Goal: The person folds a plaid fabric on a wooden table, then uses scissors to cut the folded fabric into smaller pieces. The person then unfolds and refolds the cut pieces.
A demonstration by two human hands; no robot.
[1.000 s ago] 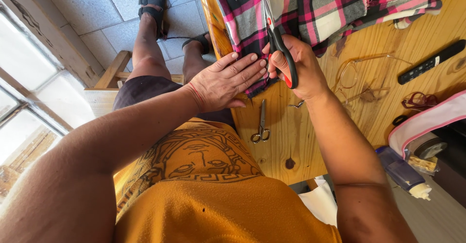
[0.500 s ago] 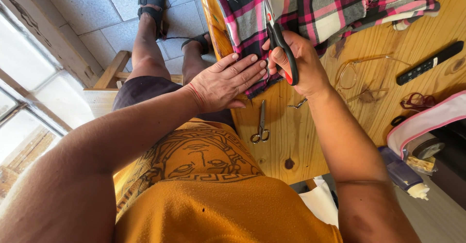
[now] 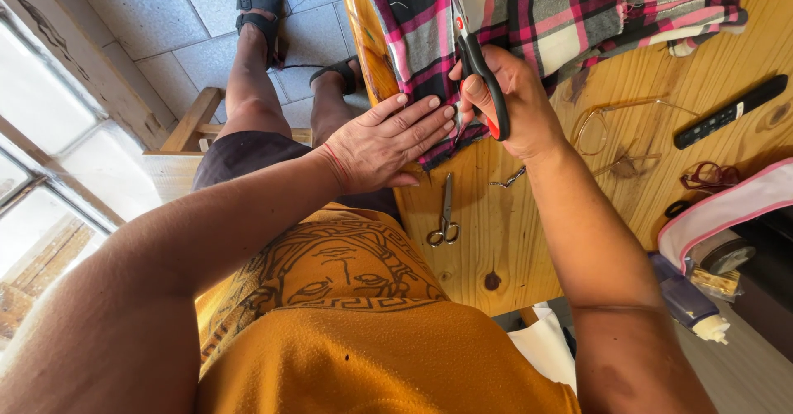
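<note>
A pink, black and grey plaid cloth lies across the far part of a wooden table. My left hand lies flat, fingers together, pressing the near edge of the cloth. My right hand grips large black-handled scissors, whose blades point away into the cloth. A small pair of metal scissors rests on the table just below my hands.
On the right of the table lie a black remote-like bar, thin-rimmed glasses, red loops, a pink-edged pouch and a glue bottle. Below the table edge are my legs in sandals on grey tiles and a wooden stool.
My right hand with the scissors has edged slightly further into the cloth. My left hand stays flat in place.
</note>
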